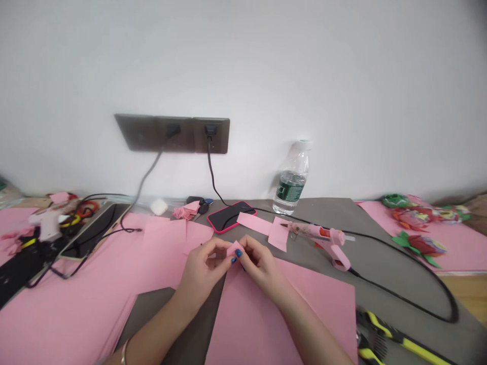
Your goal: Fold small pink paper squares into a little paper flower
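Near the middle of the view, my left hand [203, 271] and my right hand [262, 263] meet over a small piece of pink paper [233, 248]. Both hands pinch it between thumb and fingers. Below them lies a large pink sheet [258, 319] on the grey table [152, 314]. Beyond my fingers is a phone with a pink case [228, 215]. Right of the phone are a pink paper strip [254, 223] and a pink paper square [279, 234], with the nozzle of a pink glue gun [327, 238] at the square's edge.
A water bottle [292, 182] stands by the wall. The glue gun's black cable [418, 256] loops across the right. Yellow-black pliers [403, 339] lie front right, paper flowers [422, 243] back right. Pink sheets [87, 294], another phone [95, 228] and a second glue gun [49, 223] are at left.
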`<state>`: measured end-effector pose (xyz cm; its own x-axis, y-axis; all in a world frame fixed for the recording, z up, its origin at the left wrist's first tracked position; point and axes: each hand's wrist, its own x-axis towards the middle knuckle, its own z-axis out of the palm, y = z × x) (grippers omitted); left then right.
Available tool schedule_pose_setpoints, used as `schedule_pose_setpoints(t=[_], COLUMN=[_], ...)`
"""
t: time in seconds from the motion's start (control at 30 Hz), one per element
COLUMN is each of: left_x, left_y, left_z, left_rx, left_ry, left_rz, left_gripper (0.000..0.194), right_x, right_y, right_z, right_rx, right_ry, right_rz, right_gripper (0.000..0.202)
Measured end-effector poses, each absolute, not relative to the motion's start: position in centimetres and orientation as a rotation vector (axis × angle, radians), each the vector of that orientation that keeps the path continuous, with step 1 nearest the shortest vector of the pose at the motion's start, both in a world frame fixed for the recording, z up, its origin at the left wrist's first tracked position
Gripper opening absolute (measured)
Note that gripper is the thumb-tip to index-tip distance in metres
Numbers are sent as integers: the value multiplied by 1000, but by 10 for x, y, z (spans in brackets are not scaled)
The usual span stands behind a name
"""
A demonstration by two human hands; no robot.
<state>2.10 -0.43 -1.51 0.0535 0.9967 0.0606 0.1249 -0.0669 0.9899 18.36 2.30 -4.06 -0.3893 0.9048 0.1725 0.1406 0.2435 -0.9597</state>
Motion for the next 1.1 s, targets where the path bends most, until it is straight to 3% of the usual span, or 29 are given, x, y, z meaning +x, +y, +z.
schedule_pose_setpoints(t=[0.47, 0.67, 1.1], left_x=[17, 18, 21], left_y=[1, 1, -1], left_z=[-23, -22, -18], left_rx=[1140, 1121, 1170], left_ry=[1116, 1074, 1067], left_rz=[1129, 1126, 1143], left_gripper=[18, 31, 32], right_x=[185, 184, 186], right_y=[22, 22, 22], right_z=[-35, -35, -36], right_rx=[-894, -896, -899], right_ry=[-1664, -1670, -1720], right_rz=[1328, 1367, 1343], right_gripper=[34, 30, 32])
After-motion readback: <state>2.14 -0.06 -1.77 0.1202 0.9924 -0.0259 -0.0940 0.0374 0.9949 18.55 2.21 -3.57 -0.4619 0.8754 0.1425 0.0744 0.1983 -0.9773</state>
